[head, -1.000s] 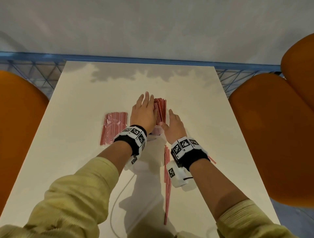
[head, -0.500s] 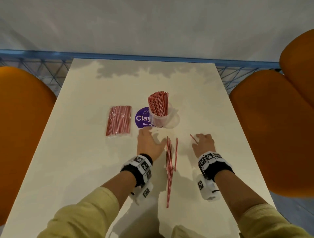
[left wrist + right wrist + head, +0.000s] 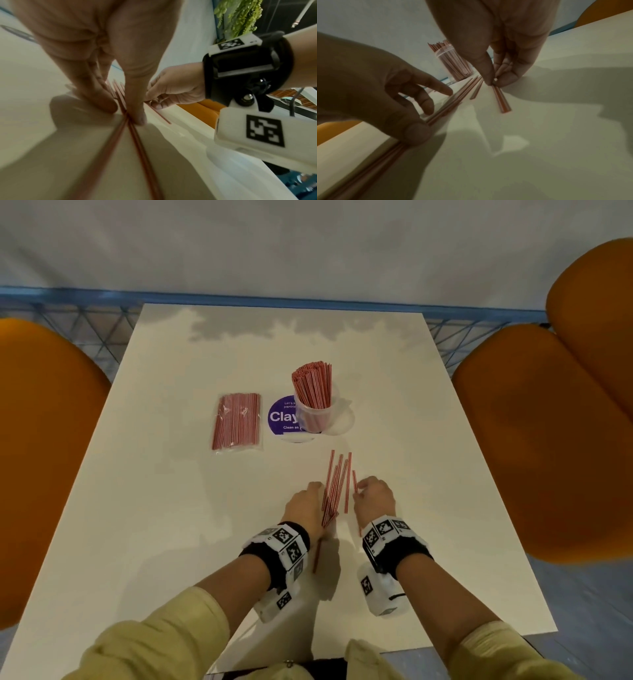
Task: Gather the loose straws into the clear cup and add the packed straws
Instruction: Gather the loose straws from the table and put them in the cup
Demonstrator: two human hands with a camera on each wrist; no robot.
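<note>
Head view: you had one clear cup (image 3: 313, 414), round plastic, upright at mid-table (image 3: 171, 508) and crammed with thin red-and-white striped straws. One flat film bag of packed straws (image 3: 236, 421) lay to its left, past a purple sticker (image 3: 281, 416). Roughly ten loose straws (image 3: 337, 484) fanned out between your left hand (image 3: 305, 506) and right hand (image 3: 373, 501).

Left wrist view: your left thumb and fingertips clamped the fan's near end.

Right wrist view: your right thumb and forefinger pinched a single straw (image 3: 501, 100).

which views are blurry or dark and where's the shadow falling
Head view: sharp, bright, shadows fall toward the near edge of the white table. Left wrist view: loose red-striped straws smear into blur near the lens. Right wrist view: dim, with broad shadows across the table.
</note>
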